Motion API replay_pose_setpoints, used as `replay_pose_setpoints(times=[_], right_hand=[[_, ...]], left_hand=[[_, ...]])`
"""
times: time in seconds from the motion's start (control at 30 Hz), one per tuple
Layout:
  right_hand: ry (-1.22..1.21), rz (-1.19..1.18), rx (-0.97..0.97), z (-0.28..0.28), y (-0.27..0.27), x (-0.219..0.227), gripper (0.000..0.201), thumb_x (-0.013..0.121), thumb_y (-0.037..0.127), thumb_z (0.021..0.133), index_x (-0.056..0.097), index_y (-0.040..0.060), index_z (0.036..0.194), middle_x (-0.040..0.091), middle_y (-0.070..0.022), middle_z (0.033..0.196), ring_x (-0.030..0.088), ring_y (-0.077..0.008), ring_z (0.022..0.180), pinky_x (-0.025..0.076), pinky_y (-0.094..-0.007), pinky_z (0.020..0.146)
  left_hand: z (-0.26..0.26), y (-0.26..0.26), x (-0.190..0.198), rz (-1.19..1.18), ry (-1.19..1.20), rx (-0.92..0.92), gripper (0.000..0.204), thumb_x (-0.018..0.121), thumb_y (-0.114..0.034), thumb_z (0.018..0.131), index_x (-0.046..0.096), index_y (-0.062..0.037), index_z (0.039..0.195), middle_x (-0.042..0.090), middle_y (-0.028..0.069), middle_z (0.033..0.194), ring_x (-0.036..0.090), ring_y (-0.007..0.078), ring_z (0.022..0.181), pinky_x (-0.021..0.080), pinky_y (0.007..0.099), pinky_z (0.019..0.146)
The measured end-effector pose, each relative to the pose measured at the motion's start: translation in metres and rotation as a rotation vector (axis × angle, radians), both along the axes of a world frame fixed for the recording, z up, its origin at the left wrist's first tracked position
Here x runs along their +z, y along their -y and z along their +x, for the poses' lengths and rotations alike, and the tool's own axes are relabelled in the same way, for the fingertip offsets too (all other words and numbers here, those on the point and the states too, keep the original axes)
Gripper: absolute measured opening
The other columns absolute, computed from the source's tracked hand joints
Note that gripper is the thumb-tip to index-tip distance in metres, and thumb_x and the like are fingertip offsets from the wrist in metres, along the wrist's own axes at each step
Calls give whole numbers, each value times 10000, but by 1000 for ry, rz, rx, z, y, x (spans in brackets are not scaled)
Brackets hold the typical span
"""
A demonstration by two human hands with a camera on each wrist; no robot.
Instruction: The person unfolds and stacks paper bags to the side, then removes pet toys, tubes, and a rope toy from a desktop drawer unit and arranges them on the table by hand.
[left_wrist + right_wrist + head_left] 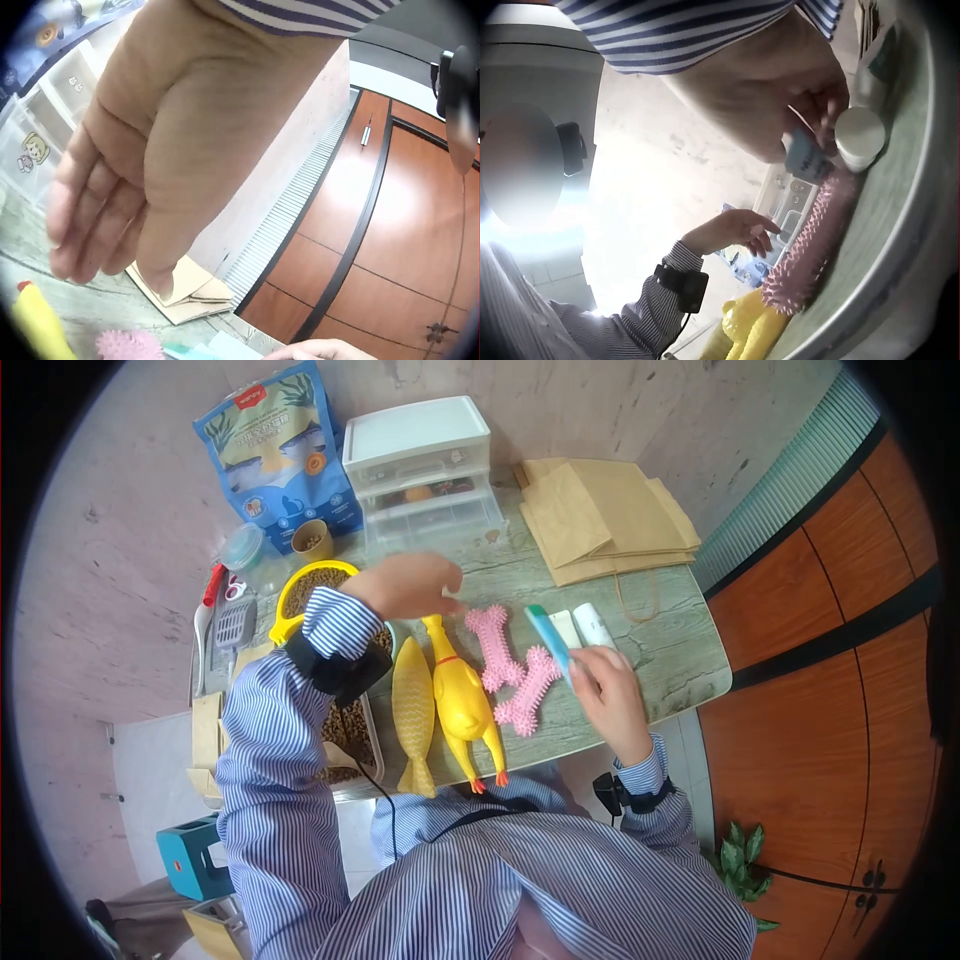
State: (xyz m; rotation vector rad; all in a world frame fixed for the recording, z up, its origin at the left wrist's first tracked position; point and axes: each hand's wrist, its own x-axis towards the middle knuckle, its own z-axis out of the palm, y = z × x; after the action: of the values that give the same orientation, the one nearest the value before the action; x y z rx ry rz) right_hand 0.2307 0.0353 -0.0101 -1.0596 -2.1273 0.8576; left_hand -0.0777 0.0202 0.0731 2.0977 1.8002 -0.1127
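My right hand (612,698) pinches a flat light-blue item with a green end (548,635) between thumb and fingers, beside a white tube (590,625) and a pale flat piece (565,628). Two pink spiky bones (490,645) lie just left of it. My left hand (408,586) hovers above the head of a yellow rubber chicken (462,700), holding nothing, its fingers relaxed in the left wrist view (112,180). A yellow fish toy (413,710) lies beside the chicken.
Along the back stand a blue food bag (280,460), a white drawer unit (420,450) and brown paper bags (605,520). At left are a yellow bowl (286,622), a paper cup (312,542), a clear jar (250,555) and a grey scoop (236,624). A kibble tray (376,745) is near the front edge.
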Motion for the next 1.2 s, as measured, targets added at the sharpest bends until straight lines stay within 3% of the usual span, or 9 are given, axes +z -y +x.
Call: replay_pose_setpoints(times=[0.07, 0.43, 0.63, 0.73, 0.8, 0.93, 0.97, 1.03, 1.2], right_hand=[[118, 379, 38, 1, -5, -4, 226, 609, 166, 894, 656, 13, 1053, 615, -177, 1088, 562, -329, 1009, 456, -402, 859], [0, 231, 44, 9, -10, -2, 171, 639, 127, 862, 675, 39, 1003, 618, -143, 1106, 548, -325, 1037, 430, -407, 914], [-20, 200, 274, -12, -41, 37, 163, 619, 68, 878, 669, 18, 1025, 622, -137, 1118, 594, -257, 1046, 459, -339, 894], [-57, -20, 404, -51, -64, 61, 194, 596, 95, 915, 647, 10, 1081, 630, -117, 1125, 591, -207, 1061, 473, -313, 898], [-175, -524, 556, -90, -83, 67, 249, 570, 169, 954, 605, -9, 1124, 644, -116, 1101, 617, -211, 1016, 504, -311, 872], [-571, -1339, 560, -184, -124, 22, 215, 537, 94, 949, 513, -31, 1123, 595, -158, 1070, 611, -193, 905, 540, -303, 768], [-572, -1337, 567, -208, -136, 6, 215, 537, 94, 949, 513, -31, 1123, 595, -158, 1070, 611, -193, 905, 540, -303, 768], [-815, -1796, 324, -247, -151, -23, 126, 515, 17, 906, 506, -46, 1015, 572, -131, 978, 580, -160, 766, 533, -249, 657], [-1059, -1840, 277, -277, -151, -42, 142, 501, -23, 858, 483, -59, 994, 553, -94, 895, 527, -110, 639, 483, -183, 510]], left_hand=[[0, 4, -1, -41, -22, 20, 441, 627, -374, 868, 615, -11, 1119, 641, 186, 1060, 609, 358, 1004, 483, 422, 886], [-56, -27, -21, 288, -78, 128, 307, 622, -279, 884, 585, -56, 1093, 666, 173, 1001, 643, 342, 924, 519, 416, 777], [-79, -57, -33, 365, -4, 188, 337, 598, -211, 900, 521, -40, 1180, 658, 175, 1021, 632, 353, 979, 509, 406, 838], [-102, -73, -58, 517, 41, 102, 371, 578, -180, 911, 486, -42, 1242, 653, 182, 1041, 624, 362, 1004, 505, 402, 859], [-104, -74, -60, 512, 125, 111, 379, 576, -165, 907, 483, -47, 1255, 651, 185, 1045, 624, 359, 1001, 504, 401, 857], [-107, -64, -52, 642, 144, 75, 382, 548, -138, 902, 472, -59, 1268, 656, 199, 962, 638, 364, 909, 510, 430, 779], [-102, -57, -41, 645, 137, 77, 382, 548, -138, 902, 472, -59, 1268, 656, 199, 962, 638, 364, 909, 510, 430, 779], [-86, -38, -10, 680, 65, 316, 363, 495, -110, 887, 484, -81, 1250, 657, 191, 963, 634, 360, 903, 504, 452, 766], [-100, -29, -3, 800, 30, 358, 399, 478, -77, 879, 425, -96, 1273, 665, 168, 873, 642, 362, 827, 493, 463, 679]])
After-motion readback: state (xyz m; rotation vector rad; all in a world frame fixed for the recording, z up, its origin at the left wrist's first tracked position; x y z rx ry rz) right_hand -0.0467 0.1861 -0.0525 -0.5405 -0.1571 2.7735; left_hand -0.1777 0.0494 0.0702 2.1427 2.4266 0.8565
